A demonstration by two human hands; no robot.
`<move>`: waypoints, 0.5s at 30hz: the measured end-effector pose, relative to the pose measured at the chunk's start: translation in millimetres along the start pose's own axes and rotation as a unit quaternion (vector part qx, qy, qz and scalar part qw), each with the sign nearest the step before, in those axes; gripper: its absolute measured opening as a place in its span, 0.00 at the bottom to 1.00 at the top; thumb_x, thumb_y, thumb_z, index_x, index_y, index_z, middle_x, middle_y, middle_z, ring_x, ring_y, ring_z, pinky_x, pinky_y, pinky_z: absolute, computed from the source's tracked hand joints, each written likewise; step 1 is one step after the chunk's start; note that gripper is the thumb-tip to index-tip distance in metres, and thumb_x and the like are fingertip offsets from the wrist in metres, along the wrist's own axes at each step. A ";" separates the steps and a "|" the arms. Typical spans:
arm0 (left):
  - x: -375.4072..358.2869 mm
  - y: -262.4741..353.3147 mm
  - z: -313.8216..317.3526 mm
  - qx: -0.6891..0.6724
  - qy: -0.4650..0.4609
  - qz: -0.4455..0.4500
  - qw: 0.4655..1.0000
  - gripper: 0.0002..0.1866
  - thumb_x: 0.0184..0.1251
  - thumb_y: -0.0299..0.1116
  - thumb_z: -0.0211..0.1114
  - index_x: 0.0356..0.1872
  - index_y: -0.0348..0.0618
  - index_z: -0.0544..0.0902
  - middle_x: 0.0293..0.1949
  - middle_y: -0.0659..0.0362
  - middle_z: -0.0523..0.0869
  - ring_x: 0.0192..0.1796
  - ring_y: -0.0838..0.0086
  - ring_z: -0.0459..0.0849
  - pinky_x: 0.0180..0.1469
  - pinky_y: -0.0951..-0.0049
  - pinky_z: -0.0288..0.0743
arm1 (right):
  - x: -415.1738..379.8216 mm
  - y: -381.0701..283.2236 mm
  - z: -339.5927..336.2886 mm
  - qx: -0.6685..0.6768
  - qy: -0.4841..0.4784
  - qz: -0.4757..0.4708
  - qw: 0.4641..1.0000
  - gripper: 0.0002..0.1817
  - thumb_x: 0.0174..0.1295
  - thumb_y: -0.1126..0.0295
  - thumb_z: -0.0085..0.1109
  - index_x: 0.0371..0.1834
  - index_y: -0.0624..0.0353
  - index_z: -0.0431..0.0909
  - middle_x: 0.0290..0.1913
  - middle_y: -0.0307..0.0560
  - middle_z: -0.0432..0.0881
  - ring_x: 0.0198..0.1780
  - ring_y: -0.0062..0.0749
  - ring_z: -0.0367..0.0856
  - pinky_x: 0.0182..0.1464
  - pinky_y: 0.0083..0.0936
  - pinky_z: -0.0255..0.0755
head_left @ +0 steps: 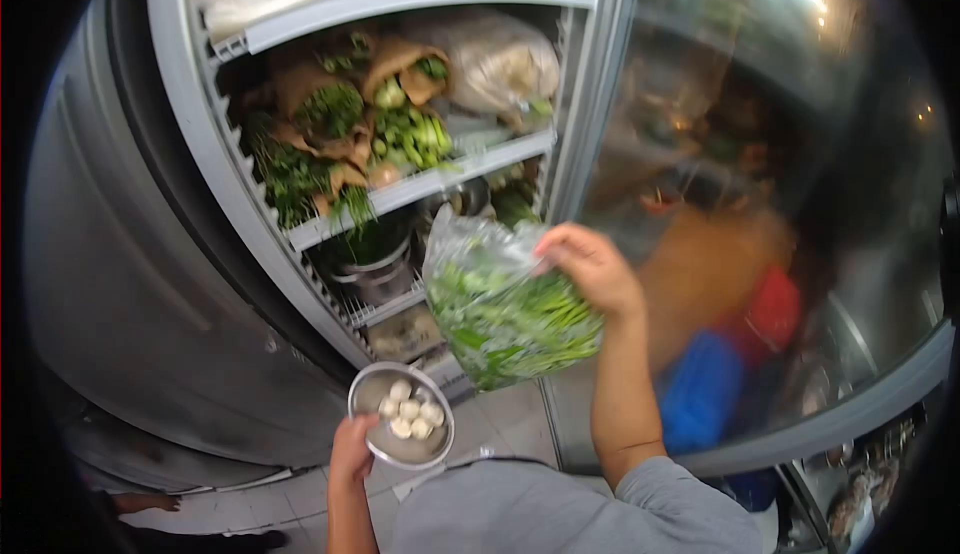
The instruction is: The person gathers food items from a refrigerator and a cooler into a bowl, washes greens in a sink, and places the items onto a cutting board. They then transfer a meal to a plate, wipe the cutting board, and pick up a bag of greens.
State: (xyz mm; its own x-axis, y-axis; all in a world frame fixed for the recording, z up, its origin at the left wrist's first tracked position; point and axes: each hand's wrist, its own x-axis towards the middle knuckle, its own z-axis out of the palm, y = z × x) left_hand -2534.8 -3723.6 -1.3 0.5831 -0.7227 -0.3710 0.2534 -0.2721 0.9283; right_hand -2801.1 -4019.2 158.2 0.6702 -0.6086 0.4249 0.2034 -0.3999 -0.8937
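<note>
My left hand [352, 448] grips the rim of a metal bowl [382, 382], low in front of me. Several round whitish pieces that look like mushrooms [410, 410] lie in the bowl. Up and to the right, my right hand [592, 269] is closed on the top of a clear plastic bag [480, 244]. Long green leafy vegetables [510, 316] fill the bag, which hangs before the lower shelves of an open fridge [420, 194]. Part of the shelving behind the bag is hidden.
Paper-wrapped greens [330, 114] and a large plastic bag [490, 59] crowd the middle shelf. Below stands a metal pot [375, 272]. The open glass door [740, 204] is at right, a steel cabinet [170, 254] at left. Another person's hand [148, 502] shows at lower left.
</note>
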 end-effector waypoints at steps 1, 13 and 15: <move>8.6 1.7 7.0 0.000 -0.018 0.022 1.000 0.14 0.60 0.40 0.59 0.32 0.37 0.79 0.16 0.62 0.76 0.07 0.78 0.65 0.07 0.75 0.51 | -19.4 28.2 15.5 0.002 -0.029 0.048 0.998 0.08 0.69 0.69 0.51 0.42 0.62 0.77 0.38 0.39 0.81 0.43 0.22 0.79 0.49 0.20 0.71; 36.6 16.0 98.2 0.344 -0.344 -0.062 0.872 0.18 0.56 0.42 0.61 0.40 0.37 0.79 0.20 0.64 0.75 0.13 0.82 0.64 0.12 0.77 0.47 | -180.6 178.8 121.2 0.200 0.069 0.178 0.961 0.12 0.71 0.65 0.50 0.46 0.60 0.78 0.42 0.34 0.79 0.47 0.17 0.73 0.51 0.19 0.69; 49.3 -10.5 104.3 0.350 -0.393 -0.058 0.849 0.18 0.56 0.42 0.61 0.41 0.37 0.79 0.20 0.64 0.75 0.13 0.82 0.65 0.12 0.77 0.47 | -205.1 190.0 130.8 0.225 0.122 0.185 0.949 0.11 0.71 0.65 0.50 0.44 0.59 0.78 0.42 0.34 0.79 0.45 0.17 0.74 0.49 0.18 0.70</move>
State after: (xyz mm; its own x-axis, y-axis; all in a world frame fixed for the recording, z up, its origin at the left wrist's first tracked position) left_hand -2589.2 -3822.6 -26.8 -0.1784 -0.7914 -0.5846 -0.4068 -0.4817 0.7762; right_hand -2806.5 -3880.7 -117.6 0.5812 -0.8127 0.0422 0.3084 0.1719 -0.9356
